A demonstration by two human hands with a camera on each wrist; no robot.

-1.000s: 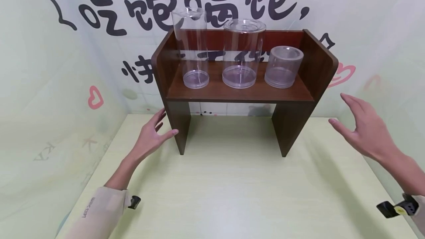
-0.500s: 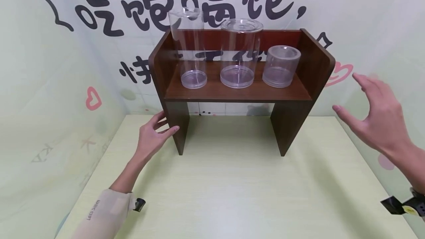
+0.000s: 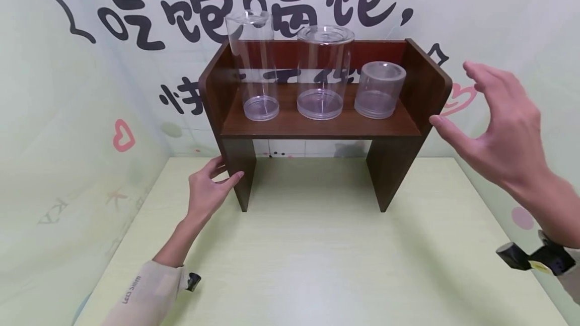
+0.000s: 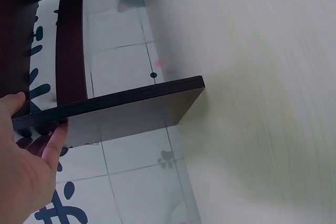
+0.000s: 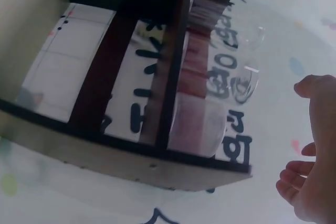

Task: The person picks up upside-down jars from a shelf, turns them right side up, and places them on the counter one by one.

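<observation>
A dark brown wooden desk shelf (image 3: pixel 317 129) stands on the pale table in the head view. On its board stand three clear cylindrical containers: a tall narrow one (image 3: pixel 255 69), a wider one (image 3: pixel 320 102) and a short one (image 3: pixel 379 94). My left hand (image 3: pixel 209 192) grips the shelf's left side panel (image 4: pixel 126 100), thumb on one face and fingers on the other, as the left wrist view also shows. To the right of the short container and the right panel, my right hand (image 3: pixel 507 130) is raised, thumb and fingers spread, holding nothing; the right wrist view shows it apart from the shelf.
The pale table top (image 3: pixel 308 255) stretches in front of the shelf and beneath its board. Behind and at both sides hangs a light backdrop (image 3: pixel 498 24) with large black characters and pink hearts.
My left hand has closed in on the left panel and now grips it. My right hand has risen and moved in toward the shelf's right side. The view has shifted slightly.
</observation>
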